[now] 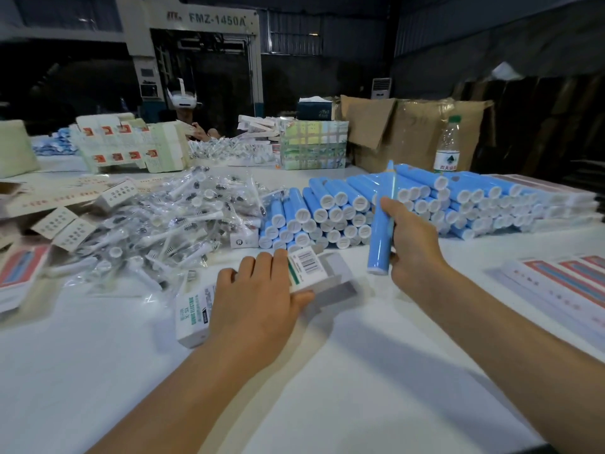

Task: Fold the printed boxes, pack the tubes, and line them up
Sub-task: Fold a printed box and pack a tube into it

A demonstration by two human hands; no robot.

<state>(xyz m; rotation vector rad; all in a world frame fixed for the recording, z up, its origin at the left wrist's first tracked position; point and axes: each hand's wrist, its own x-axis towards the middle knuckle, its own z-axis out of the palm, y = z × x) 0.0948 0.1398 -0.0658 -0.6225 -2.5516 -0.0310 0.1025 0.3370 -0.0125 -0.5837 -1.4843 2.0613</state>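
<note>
Two bare hands are working over a white table (pixel 98 371) in the head view. The left hand (pixel 258 299) is lying across a printed box (pixel 307 273), fingers curling over its far edge and thumb pressing its near side, holding it down on the table. The box's open end is pointing toward the right. The right hand (pixel 412 237) is gripping a blue tube (pixel 383 224), fingers wrapping round its middle; the tube is standing tilted above the table, just right of the box's open end and not touching it. Behind it, a stack of blue tubes (pixel 327 217) with white caps is lying in rows. Left of the stack, a heap of bagged brush heads (pixel 163 224) is spreading out. Flat printed cartons (pixel 563 290) are lying at the right edge. A water bottle (pixel 448 145) is standing upright beyond the tubes, beside cardboard boxes (pixel 409 126).
</note>
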